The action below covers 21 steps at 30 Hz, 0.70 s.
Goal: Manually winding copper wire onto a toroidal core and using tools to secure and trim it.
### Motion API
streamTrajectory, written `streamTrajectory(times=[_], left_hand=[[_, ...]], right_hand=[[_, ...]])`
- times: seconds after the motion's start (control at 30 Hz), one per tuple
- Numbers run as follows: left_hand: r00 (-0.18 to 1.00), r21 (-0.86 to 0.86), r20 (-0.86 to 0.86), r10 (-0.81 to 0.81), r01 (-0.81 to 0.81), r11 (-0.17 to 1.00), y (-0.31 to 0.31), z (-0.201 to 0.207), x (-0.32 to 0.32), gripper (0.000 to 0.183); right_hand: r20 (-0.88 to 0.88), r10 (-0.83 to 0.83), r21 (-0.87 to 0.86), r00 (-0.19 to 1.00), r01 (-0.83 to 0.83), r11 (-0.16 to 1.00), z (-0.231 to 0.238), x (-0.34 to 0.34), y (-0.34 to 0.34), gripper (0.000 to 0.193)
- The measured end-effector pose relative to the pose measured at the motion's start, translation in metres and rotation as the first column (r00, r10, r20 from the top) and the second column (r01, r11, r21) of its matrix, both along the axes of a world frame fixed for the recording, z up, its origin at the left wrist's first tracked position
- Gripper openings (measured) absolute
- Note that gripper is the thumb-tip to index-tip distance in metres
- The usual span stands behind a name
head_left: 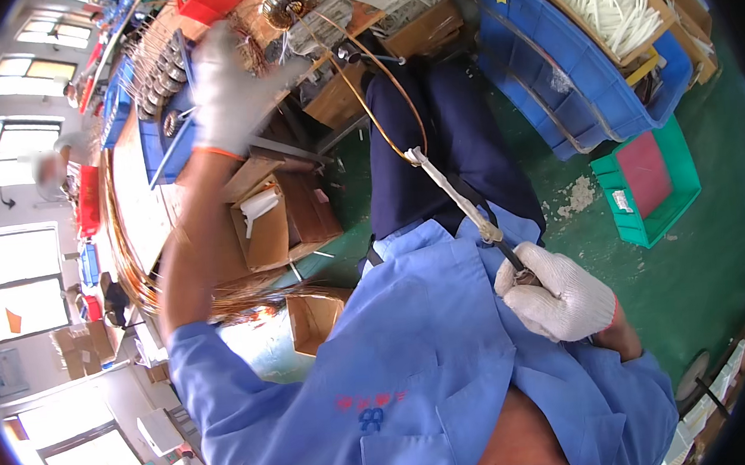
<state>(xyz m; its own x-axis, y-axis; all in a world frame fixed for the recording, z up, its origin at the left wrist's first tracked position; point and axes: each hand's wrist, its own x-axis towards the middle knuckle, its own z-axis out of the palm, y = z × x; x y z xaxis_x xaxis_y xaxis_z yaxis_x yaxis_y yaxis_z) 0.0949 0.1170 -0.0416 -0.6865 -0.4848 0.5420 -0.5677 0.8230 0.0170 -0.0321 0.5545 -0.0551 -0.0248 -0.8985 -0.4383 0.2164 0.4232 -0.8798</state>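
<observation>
My right hand (558, 295), in a white knit glove, is closed round the dark handle of a hook tool (454, 194) whose shaft is wrapped in pale material. The tool's far tip catches a long loop of copper wire (364, 103). That loop stretches over my lap from a round wound metal core (287, 5) at the bench edge. My left hand (229, 96), also gloved, is raised over the bench at the left. It is blurred, with the thumb spread from the fingers and nothing visible in it.
Several wound cores (163, 74) line the bench at the left, near bundled copper wire (118, 242). Cardboard boxes (290, 221) stand below. On the right are a blue crate (543, 74), a box of white tubes (602, 0) and a green bin (683, 167) on the floor.
</observation>
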Motion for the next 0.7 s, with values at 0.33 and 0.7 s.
streamTrajectory(times=[0.33, 0.7], left_hand=[[0.390, 0.046, -0.904, -0.178, 0.501, 0.864, 0.075, -0.066, -0.078, 0.060], [0.367, 0.467, -0.884, 0.289, 0.668, 0.579, -0.018, 0.099, -0.103, 0.065]], right_hand=[[-0.254, 0.153, -0.090, 0.955, -0.181, 0.979, 0.012, -0.008, 0.019, 0.017], [-0.296, 0.402, -0.361, 0.866, -0.491, 0.793, 0.003, -0.047, 0.020, 0.021]])
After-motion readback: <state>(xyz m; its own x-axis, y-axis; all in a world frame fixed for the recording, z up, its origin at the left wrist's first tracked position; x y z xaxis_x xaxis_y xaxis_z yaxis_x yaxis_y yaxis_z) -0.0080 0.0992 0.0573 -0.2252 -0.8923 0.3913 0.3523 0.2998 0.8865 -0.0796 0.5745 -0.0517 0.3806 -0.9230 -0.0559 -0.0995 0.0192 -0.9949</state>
